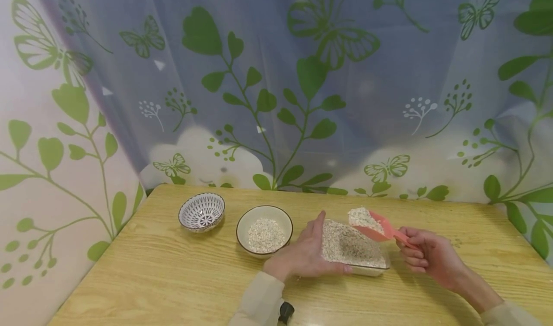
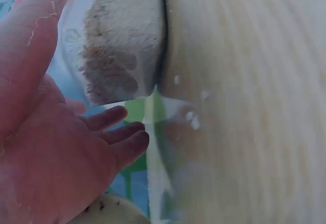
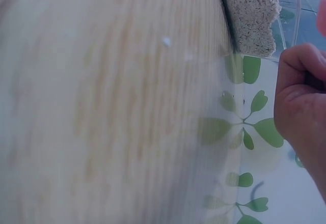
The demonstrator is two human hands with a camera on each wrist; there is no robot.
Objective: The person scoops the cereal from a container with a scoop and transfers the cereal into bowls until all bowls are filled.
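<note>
My right hand (image 1: 434, 256) grips the handle of a pink scoop (image 1: 380, 235), heaped with pale oat flakes (image 1: 362, 219). The scoop is over the back right of a clear rectangular container (image 1: 367, 271) filled with oats, which have a hollow in the middle. Around the container's left end lies my left hand (image 1: 304, 256), thumb along the front side and fingers extended. In the left wrist view, the fingers (image 2: 133, 145) are spread beside the clear wall. The right wrist view shows the curled right hand (image 3: 303, 91) at the edge, near the container's end.
Left of the container stands a cream bowl (image 1: 253, 220) with a dark rim, holding some oats. Farther left is a smaller black-and-white patterned bowl (image 1: 203, 212). A few loose flakes (image 2: 193, 119) lie on the wooden table (image 1: 173, 278). A leaf-and-butterfly curtain (image 1: 268, 100) hangs behind.
</note>
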